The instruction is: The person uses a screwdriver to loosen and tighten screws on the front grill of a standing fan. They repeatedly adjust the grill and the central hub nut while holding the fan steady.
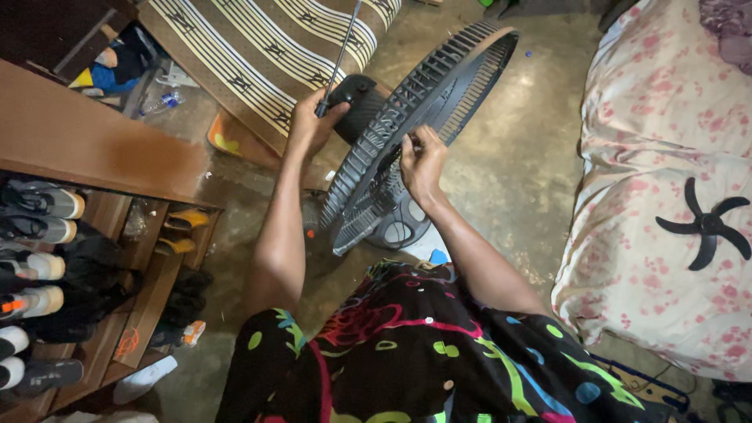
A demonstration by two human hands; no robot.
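Nearest the camera was the person's lap in a black dress point(407, 360) with bright squiggles. Up from it, the right hand point(423, 160) sat at the centre of the fan's rear grille point(415, 117), fingers point(413, 145) pinched on something small at the hub; too small to tell what. The left hand point(309, 125), at about 11 o'clock from the right, was clenched around the motor housing point(360, 102) behind the grille, touching the thin metal rod point(338, 55) that ran up past it. The fan stood tilted on the concrete floor point(509, 172), its base point(399, 227) just under the grille.

At 3 o'clock, a loose black fan blade point(705, 227) lay on the bed point(666, 141) with the pink floral sheet, well apart from the fan. At 9 o'clock, a wooden shoe rack point(102, 149) held shoes point(39, 227). Farther off at 12 o'clock was a striped mat point(266, 47).

Risks, as a judgement: the tilted grille was steadied only by the left-hand grip, so a slip could let the fan tip onto the floor. A small part at the hub could drop and roll under the rack. Right fingers near grille ribs could get pinched.

Packages: a clear plastic bottle point(160, 102) lay at 10 o'clock beside the mat, label unreadable. A small orange-and-white packet point(190, 333) lay at the rack's foot, 8 o'clock. Blue and yellow items sat far at 10 o'clock, kind unclear.
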